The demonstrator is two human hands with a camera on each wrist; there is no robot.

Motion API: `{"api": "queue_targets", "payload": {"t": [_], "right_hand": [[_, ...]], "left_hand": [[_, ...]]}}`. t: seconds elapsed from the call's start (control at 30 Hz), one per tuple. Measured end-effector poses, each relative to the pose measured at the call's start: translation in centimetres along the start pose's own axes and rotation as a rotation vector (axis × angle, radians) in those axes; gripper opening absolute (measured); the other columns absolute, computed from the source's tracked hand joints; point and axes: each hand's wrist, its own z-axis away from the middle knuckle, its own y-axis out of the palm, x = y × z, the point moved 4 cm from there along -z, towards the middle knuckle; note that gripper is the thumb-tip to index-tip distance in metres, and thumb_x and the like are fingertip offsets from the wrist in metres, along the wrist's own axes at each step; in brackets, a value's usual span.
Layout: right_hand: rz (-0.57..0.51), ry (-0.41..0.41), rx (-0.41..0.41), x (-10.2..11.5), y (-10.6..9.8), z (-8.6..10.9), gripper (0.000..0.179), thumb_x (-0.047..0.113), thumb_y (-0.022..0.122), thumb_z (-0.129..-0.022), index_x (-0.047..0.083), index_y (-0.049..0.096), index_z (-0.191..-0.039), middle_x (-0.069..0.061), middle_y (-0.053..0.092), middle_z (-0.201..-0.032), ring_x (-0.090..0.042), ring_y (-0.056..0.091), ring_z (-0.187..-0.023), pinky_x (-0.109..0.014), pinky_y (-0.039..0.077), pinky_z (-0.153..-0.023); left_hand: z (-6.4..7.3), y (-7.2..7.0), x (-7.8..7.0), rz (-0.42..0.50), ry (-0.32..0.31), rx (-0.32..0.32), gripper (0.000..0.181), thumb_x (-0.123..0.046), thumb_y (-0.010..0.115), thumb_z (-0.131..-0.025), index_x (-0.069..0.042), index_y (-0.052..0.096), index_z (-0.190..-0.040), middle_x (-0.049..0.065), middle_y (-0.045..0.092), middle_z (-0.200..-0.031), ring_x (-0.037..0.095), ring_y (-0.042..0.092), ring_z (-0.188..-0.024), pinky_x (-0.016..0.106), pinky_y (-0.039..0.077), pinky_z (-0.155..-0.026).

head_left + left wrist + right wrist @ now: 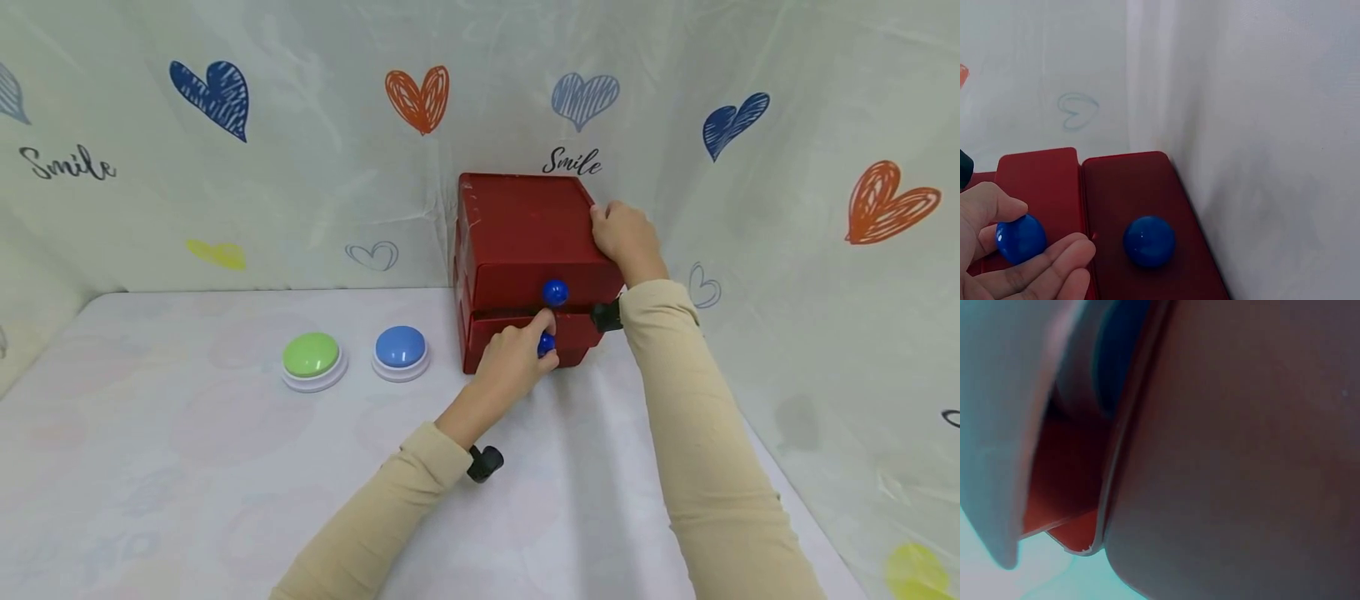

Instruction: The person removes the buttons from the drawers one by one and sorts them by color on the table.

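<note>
A red two-drawer box (528,221) stands against the curtain in the head view. Its lower drawer (493,329) sticks out a little, with a dark gap above its front. My left hand (510,362) holds the lower blue knob (1020,239), thumb and fingers on either side of the ball. The upper blue knob (555,292) is free, on the upper drawer front (1129,187). On the box's top right edge rests my right hand (626,237), fingertips at the rim and the rest partly hidden. The right wrist view shows the box side (1241,450) close up beside the protruding drawer (1069,475).
Left of the box, a blue push button (401,347) and a green push button (311,356) sit on white bases. A white cloth covers the table (187,483). The curtain (315,183) with printed hearts rises behind and along the right side.
</note>
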Motion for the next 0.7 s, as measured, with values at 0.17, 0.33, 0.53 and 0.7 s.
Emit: {"api": "queue_targets", "payload": {"t": [0.17,0.33,0.53,0.7], "right_hand": [[-0.005,-0.001,0.004,0.0,0.0,0.0,0.047,0.038,0.023,-0.1,0.0,0.049,-0.111,-0.021,0.054,-0.104,-0.034,0.053,-0.092,-0.045,0.045,-0.08],[-0.001,-0.008,-0.002,0.1,-0.1,0.1,0.047,0.037,0.023,-0.1,0.0,0.049,-0.11,-0.022,0.054,-0.103,-0.035,0.053,-0.092,-0.046,0.045,-0.081],[-0.013,0.0,-0.001,0.0,-0.1,0.2,0.045,0.038,0.024,-0.1,0.001,0.049,-0.108,-0.019,0.054,-0.098,-0.034,0.053,-0.089,-0.043,0.045,-0.077],[-0.007,0.001,-0.007,0.0,-0.2,0.3,0.043,0.038,0.024,-0.1,0.002,0.048,-0.102,-0.018,0.052,-0.094,-0.033,0.052,-0.086,-0.041,0.043,-0.072]], "left_hand": [[0.4,0.1,-0.1,0.008,0.02,-0.001,0.025,-0.026,0.063,-0.089,-0.02,0.047,-0.107,0.0,0.052,-0.063,0.013,0.047,-0.052,0.017,0.038,-0.048],[0.9,0.2,-0.3,0.01,0.036,-0.01,0.027,-0.025,0.065,-0.088,-0.02,0.046,-0.107,0.0,0.052,-0.063,0.012,0.047,-0.051,0.017,0.039,-0.049],[1.3,0.4,-0.4,0.013,0.042,-0.015,0.027,-0.026,0.064,-0.088,-0.021,0.046,-0.107,-0.001,0.052,-0.063,0.012,0.047,-0.051,0.016,0.039,-0.049],[1.7,0.5,-0.5,0.021,0.061,-0.031,0.025,-0.025,0.063,-0.089,-0.021,0.047,-0.107,-0.001,0.051,-0.062,0.012,0.046,-0.051,0.016,0.037,-0.047]]}}
